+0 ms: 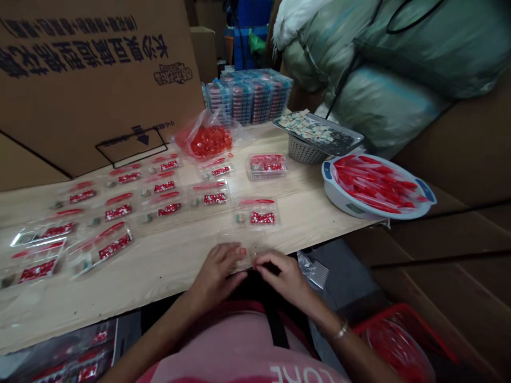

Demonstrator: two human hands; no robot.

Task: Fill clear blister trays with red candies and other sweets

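Presently observed at the near edge of the wood-grain table [171, 266]: clear plastic box [248, 255], located between both hands; noted left hand [219, 272] with fingers laid over the box's left side; noted right hand [281, 274] with thumb and forefinger brought together at its right edge; cannot tell whether closed firmly on the plastic with either; found just beyond, filled clear package [257, 211] with red-and-white patterned packet [262, 218]; recorded at right, white basin [344, 205] of red wrapped pieces [375, 183].
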